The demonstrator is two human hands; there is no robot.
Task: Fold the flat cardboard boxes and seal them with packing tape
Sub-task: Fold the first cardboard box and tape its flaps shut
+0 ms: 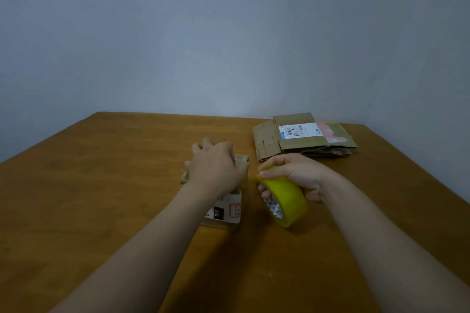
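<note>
table: wooden, carries everything in play
flat boxes: unfolded stack at the far right, well apart from both hands, topmost one bearing a white shipping label
folded box: small, set up just left of centre; labelled near face towards the person, long axis running away from them
tape roll: yellow, on edge, just right of the box with a narrow gap; whether a strand already reaches the box cannot be told
left hand: lies on the box top, fingers curled over its far edge, holding the flaps down
right hand: grips the roll, thumb on the outer band, fingers through the core
key relation: the box lies directly left of the roll, so the tape likely has to travel leftwards onto the top, then along the seam
</note>
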